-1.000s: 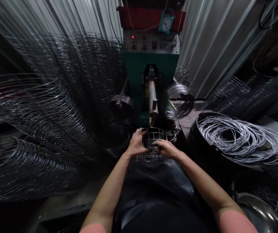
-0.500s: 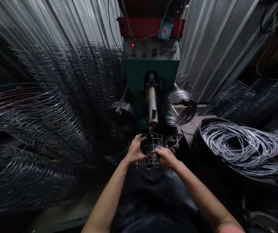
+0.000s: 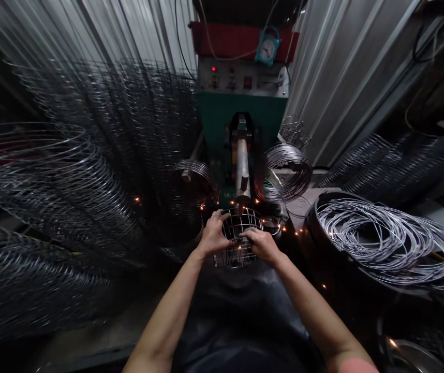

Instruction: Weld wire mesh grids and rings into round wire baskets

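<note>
Below the tip of a spot welder (image 3: 242,173) sits a small round wire basket (image 3: 241,223). My left hand (image 3: 213,235) grips the basket's left side, thumb across its near rim and fingers along the far edge. From the right, my right hand (image 3: 260,243) is closed on the near part of the same basket, its fingertips close to my left thumb. The basket's far wall meets the welder's electrode tip. Orange sparks scatter around the basket. The undersides of both hands and part of the basket are hidden.
Tall stacks of wire frames (image 3: 90,181) crowd the left. Wire coils (image 3: 284,171) hang right of the welder, and a black tub (image 3: 317,207) holds loose wire rings (image 3: 381,238). A teal clock (image 3: 267,47) hangs on the green machine (image 3: 216,111).
Orange sparks now fly out from the welder tip in several directions; none showed before. The electrode and basket now meet. Both hands keep their hold, and the view has shifted slightly.
</note>
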A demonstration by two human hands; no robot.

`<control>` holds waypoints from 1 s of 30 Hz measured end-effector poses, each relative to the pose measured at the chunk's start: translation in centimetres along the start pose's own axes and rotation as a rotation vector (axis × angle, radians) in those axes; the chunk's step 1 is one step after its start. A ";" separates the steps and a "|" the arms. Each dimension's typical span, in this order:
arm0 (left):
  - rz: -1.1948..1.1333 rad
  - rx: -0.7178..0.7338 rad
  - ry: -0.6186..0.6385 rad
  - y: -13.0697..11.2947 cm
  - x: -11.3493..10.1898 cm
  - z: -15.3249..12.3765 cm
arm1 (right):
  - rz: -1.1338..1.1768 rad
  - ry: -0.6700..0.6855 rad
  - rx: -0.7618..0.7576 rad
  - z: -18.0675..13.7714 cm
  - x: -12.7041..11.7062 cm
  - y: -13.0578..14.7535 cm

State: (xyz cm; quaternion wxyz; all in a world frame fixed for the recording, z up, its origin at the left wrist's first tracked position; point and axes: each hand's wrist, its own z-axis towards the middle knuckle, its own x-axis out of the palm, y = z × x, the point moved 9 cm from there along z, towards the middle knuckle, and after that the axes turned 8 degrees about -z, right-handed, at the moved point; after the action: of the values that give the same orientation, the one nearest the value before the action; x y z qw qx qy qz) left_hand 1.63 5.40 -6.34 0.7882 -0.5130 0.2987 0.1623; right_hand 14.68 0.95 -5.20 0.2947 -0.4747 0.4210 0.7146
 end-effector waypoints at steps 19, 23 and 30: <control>0.063 -0.196 -0.116 1.3 -1.4 2.3 | 1.646 -0.210 1.019 -11.2 8.7 -6.5; 0.070 -0.226 -0.142 1.9 -1.7 3.3 | 1.693 -0.216 1.112 -12.2 9.9 -6.8; 0.087 -0.233 -0.152 1.9 -1.8 3.9 | 1.661 -0.268 1.140 -12.7 10.3 -7.9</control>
State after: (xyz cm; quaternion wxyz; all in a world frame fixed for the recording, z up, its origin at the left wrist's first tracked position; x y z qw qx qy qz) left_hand 0.36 9.82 -5.46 0.7358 -0.5738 0.2394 0.2684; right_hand 22.75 -6.28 -19.74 -0.0676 0.2629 0.8593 0.4336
